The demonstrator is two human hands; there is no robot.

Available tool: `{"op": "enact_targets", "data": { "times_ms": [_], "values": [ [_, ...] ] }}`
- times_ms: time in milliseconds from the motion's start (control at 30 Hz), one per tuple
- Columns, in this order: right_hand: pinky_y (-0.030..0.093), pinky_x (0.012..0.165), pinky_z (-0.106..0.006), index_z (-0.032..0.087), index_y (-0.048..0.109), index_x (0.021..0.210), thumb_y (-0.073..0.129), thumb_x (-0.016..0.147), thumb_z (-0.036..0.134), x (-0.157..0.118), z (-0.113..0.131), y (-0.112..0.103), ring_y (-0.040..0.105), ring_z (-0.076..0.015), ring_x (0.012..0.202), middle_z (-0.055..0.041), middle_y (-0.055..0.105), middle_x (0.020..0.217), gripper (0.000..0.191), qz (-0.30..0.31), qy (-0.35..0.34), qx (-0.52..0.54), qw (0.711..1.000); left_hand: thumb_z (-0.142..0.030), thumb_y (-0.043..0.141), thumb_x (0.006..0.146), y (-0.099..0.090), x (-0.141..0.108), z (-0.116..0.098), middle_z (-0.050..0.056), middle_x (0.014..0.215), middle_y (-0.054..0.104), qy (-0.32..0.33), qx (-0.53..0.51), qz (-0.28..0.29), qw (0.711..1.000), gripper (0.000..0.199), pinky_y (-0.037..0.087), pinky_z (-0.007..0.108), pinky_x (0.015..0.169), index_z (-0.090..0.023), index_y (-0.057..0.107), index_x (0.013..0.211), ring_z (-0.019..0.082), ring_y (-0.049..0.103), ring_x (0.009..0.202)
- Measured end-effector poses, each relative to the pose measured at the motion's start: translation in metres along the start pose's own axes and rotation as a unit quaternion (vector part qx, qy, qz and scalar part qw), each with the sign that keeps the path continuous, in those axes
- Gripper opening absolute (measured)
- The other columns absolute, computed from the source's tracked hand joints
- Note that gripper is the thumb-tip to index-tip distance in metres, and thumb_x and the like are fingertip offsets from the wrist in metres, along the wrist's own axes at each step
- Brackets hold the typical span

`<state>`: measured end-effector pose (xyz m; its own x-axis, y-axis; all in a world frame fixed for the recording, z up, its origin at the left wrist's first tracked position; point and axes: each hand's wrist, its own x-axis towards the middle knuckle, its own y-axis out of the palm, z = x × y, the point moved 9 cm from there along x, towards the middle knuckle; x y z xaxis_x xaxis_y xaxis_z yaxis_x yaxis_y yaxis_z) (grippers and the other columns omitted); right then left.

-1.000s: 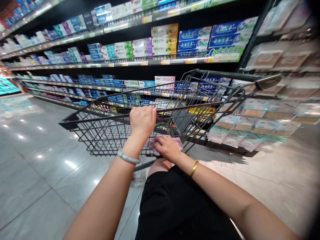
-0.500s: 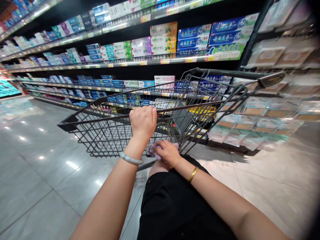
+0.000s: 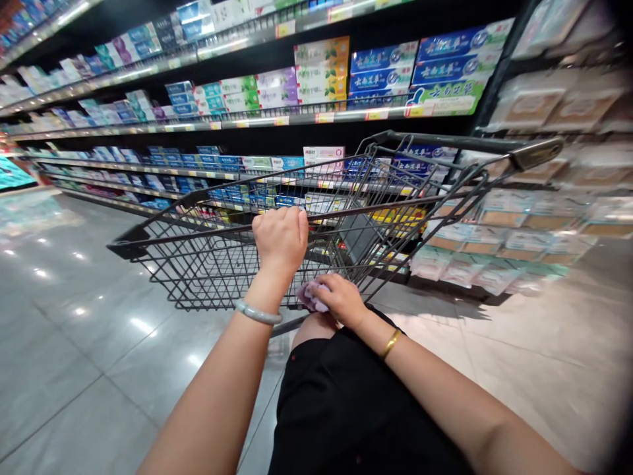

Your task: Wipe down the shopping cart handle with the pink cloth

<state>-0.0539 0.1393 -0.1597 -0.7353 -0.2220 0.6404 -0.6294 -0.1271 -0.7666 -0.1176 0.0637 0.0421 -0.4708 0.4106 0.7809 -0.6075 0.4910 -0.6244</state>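
A dark wire shopping cart (image 3: 208,277) stands side-on in front of me, its basket holding no goods that I can see. My left hand (image 3: 281,239), with a pale bangle at the wrist, is wrapped round the cart's near top rail. Lower and to the right, my right hand (image 3: 343,300) has its fingers closed on a crumpled light purple cloth (image 3: 312,295), beside the lower part of the basket and just above my knee. A gold bracelet circles the right wrist. The cart's handle (image 3: 455,140) is at the right, touched by neither hand.
Behind the cart, long shelves (image 3: 257,120) carry rows of boxed goods. Packets hang on a rack (image 3: 514,214) at the right. The shiny tiled floor (image 3: 74,330) stretches to the left, and my black-clothed lap (image 3: 346,409) is below.
My right hand and the purple cloth have shifted slightly, with more of the cloth showing now. My left hand remains on the rail. The view has moved a little.
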Motion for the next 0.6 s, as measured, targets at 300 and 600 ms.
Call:
{"op": "enact_targets", "data": {
  "times_ms": [300,600],
  "values": [
    [0.053,0.083,-0.031,0.031,0.069,0.129,0.057,0.104,0.030,-0.005,-0.015,-0.019,0.061,-0.0191,0.101,-0.0069,0.071,0.123,0.028,-0.016,0.012,0.003,1.000,-0.043,0.021,0.108,0.001,0.000,0.001,0.013,0.092,0.072,0.000,0.004,0.002,1.000,0.053,0.029,0.043,0.080,-0.021,0.066,0.091,0.029,0.061,0.090],
    [0.052,0.083,-0.031,0.029,0.072,0.125,0.059,0.103,0.028,-0.016,-0.022,-0.036,0.060,-0.0201,0.103,-0.0070,0.073,0.121,0.026,-0.039,-0.020,-0.001,0.999,-0.043,0.022,0.107,0.000,0.000,0.000,0.013,0.089,0.072,0.004,0.001,-0.012,1.000,0.052,0.029,0.043,0.078,-0.021,0.066,0.089,0.030,0.060,0.088]
  ]
}}
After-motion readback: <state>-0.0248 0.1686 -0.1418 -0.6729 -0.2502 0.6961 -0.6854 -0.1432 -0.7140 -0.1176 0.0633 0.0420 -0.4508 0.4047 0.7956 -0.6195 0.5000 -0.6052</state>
